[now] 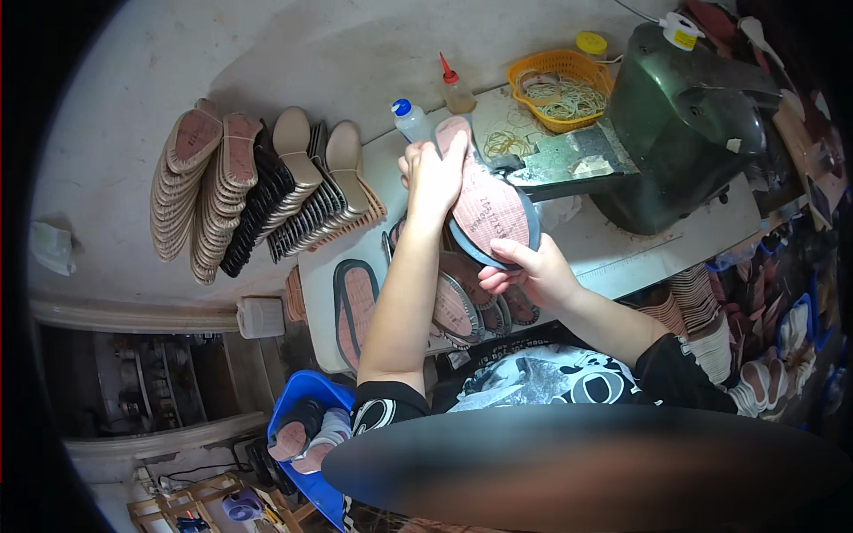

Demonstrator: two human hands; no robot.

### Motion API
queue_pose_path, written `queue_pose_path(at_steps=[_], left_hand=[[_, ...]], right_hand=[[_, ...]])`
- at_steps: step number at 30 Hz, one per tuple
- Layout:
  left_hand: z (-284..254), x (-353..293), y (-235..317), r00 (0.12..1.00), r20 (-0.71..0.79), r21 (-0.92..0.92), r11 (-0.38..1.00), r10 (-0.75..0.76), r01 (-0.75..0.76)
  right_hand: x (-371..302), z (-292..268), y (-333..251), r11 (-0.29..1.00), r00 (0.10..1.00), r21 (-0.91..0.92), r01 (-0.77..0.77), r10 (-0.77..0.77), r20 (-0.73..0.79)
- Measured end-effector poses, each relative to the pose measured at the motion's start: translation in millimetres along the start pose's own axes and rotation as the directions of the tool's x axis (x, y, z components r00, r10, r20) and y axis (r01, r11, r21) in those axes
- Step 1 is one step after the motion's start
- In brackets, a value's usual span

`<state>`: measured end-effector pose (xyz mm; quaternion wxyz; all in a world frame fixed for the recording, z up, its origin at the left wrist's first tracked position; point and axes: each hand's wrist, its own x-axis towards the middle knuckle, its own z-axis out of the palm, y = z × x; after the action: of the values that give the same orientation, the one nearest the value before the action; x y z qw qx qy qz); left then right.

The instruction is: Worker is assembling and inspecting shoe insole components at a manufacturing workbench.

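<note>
Both hands hold a shoe insole [487,206], its pinkish underside with dark print turned up and a blue-grey band along its edge. My left hand [434,176] is closed around its narrow upper end. At the wide lower end, my right hand [531,272] has its thumb on the pink face and fingers beneath. Just right of the insole is the flat bed [573,163] of a dark green sewing machine [689,124]. Under my arms, more pink insoles [455,306] lie overlapping on the table, partly hidden. Another dark-edged insole [357,302] lies left of my left forearm.
Bundled insole stacks [200,186] stand at the left. Behind the hands are a blue-capped bottle [410,120], a red-tipped bottle [456,93] and an orange basket [562,89] of rubber bands. A blue bin [306,391] sits lower left; stacked pieces [697,302] stand lower right.
</note>
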<state>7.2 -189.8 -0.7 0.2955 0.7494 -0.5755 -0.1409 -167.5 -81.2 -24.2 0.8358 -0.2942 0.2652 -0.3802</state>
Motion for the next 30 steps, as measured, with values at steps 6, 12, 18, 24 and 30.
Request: queue_pose_path(at_steps=[6, 12, 18, 24, 30], left_hand=[[-22.9, 12.8, 2.3, 0.883, 0.006, 0.153, 0.872, 0.469, -0.464], [-48.8, 47.5, -4.1, 0.436, 0.705, -0.312, 0.797, 0.559, -0.517], [-47.2, 64.4, 1.4, 0.376, 0.848, -0.32, 0.926, 0.374, -0.199], [-53.4, 55.7, -3.6, 0.428, 0.858, -0.303, 0.953, 0.285, -0.029], [-61.9, 28.3, -5.5, 0.6, 0.784, -0.294, 0.946, 0.157, 0.136]], right_hand=[[15.3, 11.1, -5.9, 0.998, 0.997, 0.023, 0.055, -0.054, -0.056], [33.1, 15.5, -11.1, 0.997, 0.999, 0.06, 0.051, -0.05, -0.017], [39.2, 11.2, -17.7, 0.998, 0.999, 0.063, 0.029, -0.028, -0.021], [40.0, 12.2, -25.9, 0.992, 0.999, 0.116, 0.048, -0.048, 0.003], [41.4, 8.3, -27.5, 0.998, 0.998, 0.042, 0.038, -0.036, -0.042]])
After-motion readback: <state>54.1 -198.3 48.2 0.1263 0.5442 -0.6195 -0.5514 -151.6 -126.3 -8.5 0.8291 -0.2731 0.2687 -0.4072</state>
